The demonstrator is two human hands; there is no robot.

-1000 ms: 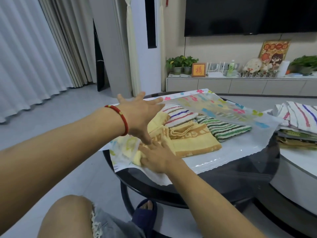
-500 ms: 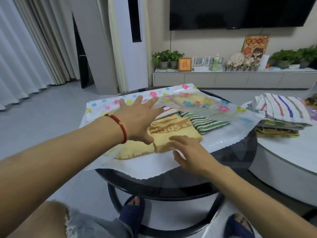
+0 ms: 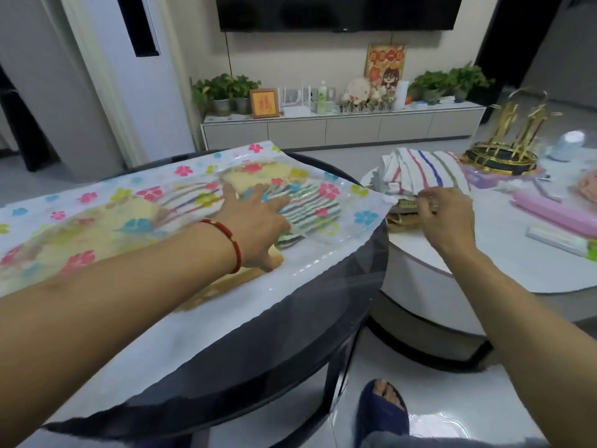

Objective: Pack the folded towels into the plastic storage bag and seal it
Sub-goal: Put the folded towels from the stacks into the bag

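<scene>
A clear plastic storage bag printed with coloured flowers lies flat on the round dark glass table. Inside it show yellow towels and a green striped towel. My left hand, red bracelet at the wrist, lies flat with spread fingers on top of the bag over the towels. My right hand reaches to a stack of folded towels on the white table at the right, its fingers curled at the stack's near edge below the top striped towel.
On the white table stand a gold ornament, pink flat items and a white strip. A TV cabinet with plants lines the back wall. My slippered foot is on the floor between the tables.
The bag's top layer now lies down over the towels, with my left hand on it. My right hand left the yellow towel and moved right to the stack on the white table.
</scene>
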